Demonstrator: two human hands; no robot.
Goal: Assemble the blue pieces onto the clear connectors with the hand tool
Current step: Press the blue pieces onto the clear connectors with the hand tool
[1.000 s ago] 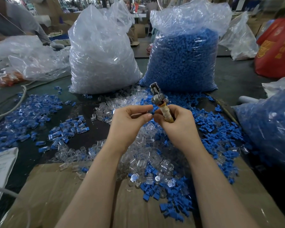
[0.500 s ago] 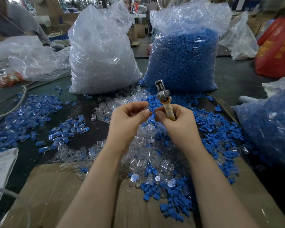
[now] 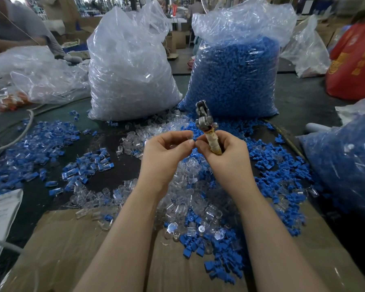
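Hands above littered table (image 3: 299, 95); right (image 3: 226, 157) gripping tool (image 3: 207, 127); left (image 3: 167, 152) pinching, contents unclear.

Dark worktable (image 3: 105, 142) underneath it all: flattened brown cardboard sheet (image 3: 67, 249) at the near edge, loose clear plastic connectors (image 3: 190, 199) heaped mid-table, small blue plastic pieces (image 3: 282, 173) scattered around, two tall plastic sacks standing behind, one of clear parts (image 3: 131, 76), one of blue (image 3: 236, 81).

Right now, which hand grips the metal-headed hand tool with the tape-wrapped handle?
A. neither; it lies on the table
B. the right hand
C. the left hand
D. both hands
B: the right hand is curled round the tape-wrapped handle of the hand tool, its metal head pointing up.
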